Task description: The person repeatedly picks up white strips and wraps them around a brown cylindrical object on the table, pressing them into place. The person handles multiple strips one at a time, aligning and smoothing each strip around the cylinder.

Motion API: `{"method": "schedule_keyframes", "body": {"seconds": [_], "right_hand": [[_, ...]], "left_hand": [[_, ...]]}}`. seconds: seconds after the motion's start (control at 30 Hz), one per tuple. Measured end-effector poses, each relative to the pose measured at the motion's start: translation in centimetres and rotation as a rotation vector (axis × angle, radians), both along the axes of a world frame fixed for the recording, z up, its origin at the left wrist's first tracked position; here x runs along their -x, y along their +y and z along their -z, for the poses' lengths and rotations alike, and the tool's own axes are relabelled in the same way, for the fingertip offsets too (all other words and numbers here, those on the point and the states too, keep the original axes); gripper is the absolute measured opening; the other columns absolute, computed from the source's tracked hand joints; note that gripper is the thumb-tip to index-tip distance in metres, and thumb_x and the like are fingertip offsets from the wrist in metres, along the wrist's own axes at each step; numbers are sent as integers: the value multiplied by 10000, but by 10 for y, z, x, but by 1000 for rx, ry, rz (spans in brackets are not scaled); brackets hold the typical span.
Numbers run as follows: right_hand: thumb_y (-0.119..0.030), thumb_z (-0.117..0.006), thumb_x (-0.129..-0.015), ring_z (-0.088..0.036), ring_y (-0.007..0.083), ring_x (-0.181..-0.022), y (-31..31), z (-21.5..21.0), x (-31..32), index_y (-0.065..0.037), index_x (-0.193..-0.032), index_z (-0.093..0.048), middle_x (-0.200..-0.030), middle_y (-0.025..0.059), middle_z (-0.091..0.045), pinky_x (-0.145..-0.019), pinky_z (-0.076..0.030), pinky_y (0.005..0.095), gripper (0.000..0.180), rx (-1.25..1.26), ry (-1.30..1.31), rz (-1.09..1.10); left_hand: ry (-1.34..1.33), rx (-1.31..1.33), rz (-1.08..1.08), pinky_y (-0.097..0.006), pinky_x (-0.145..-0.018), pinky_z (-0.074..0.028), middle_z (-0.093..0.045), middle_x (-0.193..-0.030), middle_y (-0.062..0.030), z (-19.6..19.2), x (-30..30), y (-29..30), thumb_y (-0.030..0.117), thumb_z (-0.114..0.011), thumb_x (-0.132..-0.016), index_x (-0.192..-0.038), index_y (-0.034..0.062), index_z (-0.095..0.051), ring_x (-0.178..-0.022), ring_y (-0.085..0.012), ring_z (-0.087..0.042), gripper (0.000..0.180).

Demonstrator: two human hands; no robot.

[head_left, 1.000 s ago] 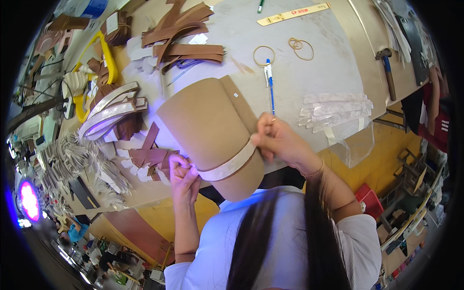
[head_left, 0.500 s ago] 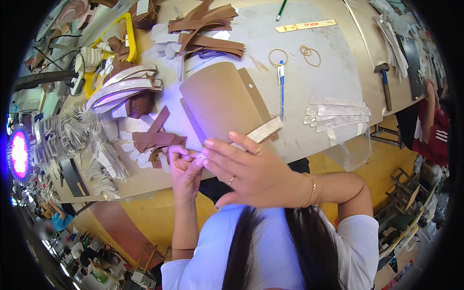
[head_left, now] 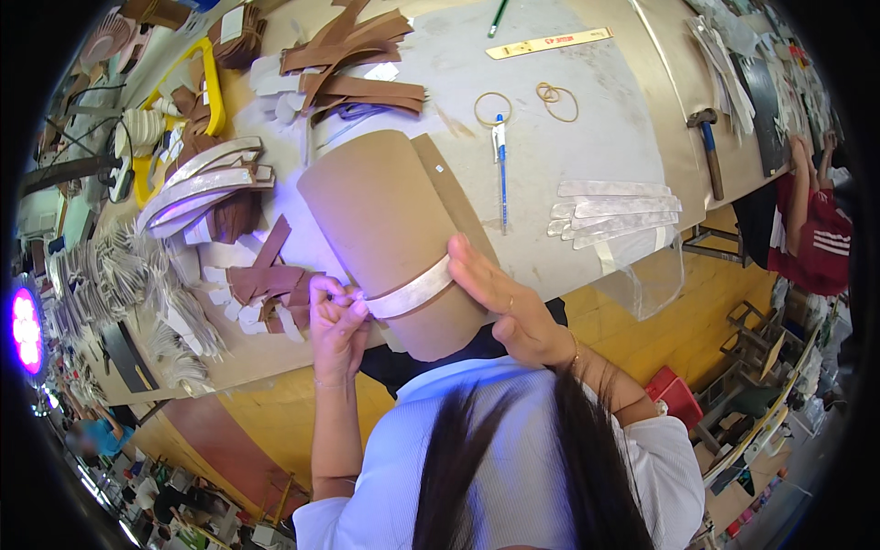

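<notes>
A brown curved board, rounded like part of a cylinder (head_left: 380, 206), stands at the table's near edge in front of me. Across its lower part runs a pale strip (head_left: 408, 293) that follows the curve. At the strip's left end, my left hand (head_left: 337, 321) is closed, with thumb and fingertips pinching the tip. My right hand (head_left: 504, 298) lies at the strip's right end with fingers stretched out, pressed against the board's side. Brown strips with pale ends (head_left: 266, 284) lie just beyond my left hand.
Beyond the board lie a blue pen (head_left: 502, 174), rubber bands (head_left: 557, 101) and a yellowish ruler (head_left: 550, 43). Pale strips (head_left: 614, 213) and a hammer (head_left: 708, 151) are on the right. Bundled strips (head_left: 206, 188) and a yellow basket (head_left: 215, 87) crowd the left. A co-worker's red sleeve (head_left: 816, 234) shows far right.
My right hand has swung right, off the front of the strip, and now rests at its right end. The strip lies bent around the board instead of sticking out straight at the right.
</notes>
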State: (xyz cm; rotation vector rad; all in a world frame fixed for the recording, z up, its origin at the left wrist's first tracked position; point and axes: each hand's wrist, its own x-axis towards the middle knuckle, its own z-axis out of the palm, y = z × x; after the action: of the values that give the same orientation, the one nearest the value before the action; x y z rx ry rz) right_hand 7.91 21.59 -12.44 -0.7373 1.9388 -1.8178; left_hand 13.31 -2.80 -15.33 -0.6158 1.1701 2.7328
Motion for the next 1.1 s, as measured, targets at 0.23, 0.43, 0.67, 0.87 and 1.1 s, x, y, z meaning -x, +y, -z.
{"method": "schedule_keyframes", "body": {"seconds": [0.23, 0.43, 0.67, 0.87, 1.1], "right_hand": [[-477, -358, -968, -392, 320, -1302, 22, 12, 9, -43, -1440, -307, -1452, 144, -377, -1068, -306, 363, 643, -76, -191, 157], [-34, -623, -822, -525, 313, -1126, 76, 12, 37, -83, -1105, -645, -1221, 131, -556, -964, -422, 393, 288, -648, 357, 503], [-31, -627, -844, -492, 278, -1110, 129, 13, 30, -68, -1107, -658, -1217, 115, -528, -959, -398, 364, 268, -979, 410, 551], [-10, -635, -828, -523, 265, -1055, 127, 15, 33, -51, -1076, -652, -1177, 107, -549, -935, -407, 356, 252, -929, 415, 562], [-8, -640, -819, -537, 268, -1041, 131, 11, 35, -22, -975, -638, -1139, 112, -570, -911, -419, 358, 156, -884, 413, 588]], "left_hand": [[-51, 115, 22, -310, -716, -519, -634, -894, -68, -5, 1, -2, -46, -644, -820, -1101, 67, -463, -781, -195, -628, 353], [211, 458, 64, -348, -580, -525, -630, -808, -165, -51, 15, -56, 32, -639, -851, -1034, -21, -556, -637, -242, -629, 208], [414, 770, -207, -273, -570, -503, -623, -874, -128, -129, 68, -138, 13, -577, -884, -1075, -49, -574, -630, -175, -605, 201], [203, 1111, -212, -210, -680, -426, -627, -860, -35, -93, 105, -245, 128, -618, -894, -1092, -8, -627, -745, -90, -544, 241], [69, 1819, -370, -250, -699, -440, -618, -889, -40, -77, 129, -238, 229, -668, -856, -1055, 55, -676, -747, -123, -540, 264]]}}
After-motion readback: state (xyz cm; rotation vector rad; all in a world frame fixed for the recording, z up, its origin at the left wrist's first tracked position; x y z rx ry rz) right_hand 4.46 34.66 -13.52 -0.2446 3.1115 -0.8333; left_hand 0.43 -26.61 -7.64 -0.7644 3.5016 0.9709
